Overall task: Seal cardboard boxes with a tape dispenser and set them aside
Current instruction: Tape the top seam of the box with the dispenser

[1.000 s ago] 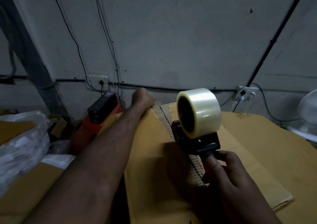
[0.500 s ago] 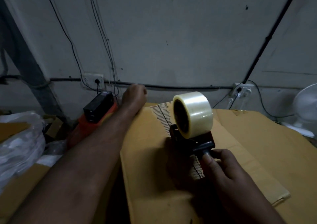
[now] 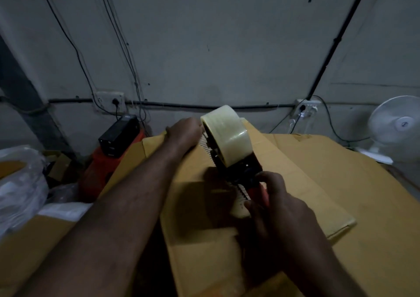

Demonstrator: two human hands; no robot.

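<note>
— Left arm?
— Stretched far forward, left hand (image 3: 184, 131) palm down; fingers perhaps bent over, mostly hidden.
— Right?
— Right hand (image 3: 280, 205) close in, fingers wrapped round the tape dispenser (image 3: 238, 167) handle.

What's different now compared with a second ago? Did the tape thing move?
The right hand, still gripping the tape dispenser, pushed it along the cardboard box away from the person, so the roll now sits right beside the left hand. Nothing was picked up or let go. The left hand stayed at the box's far edge, and the box looks unmoved.
</note>
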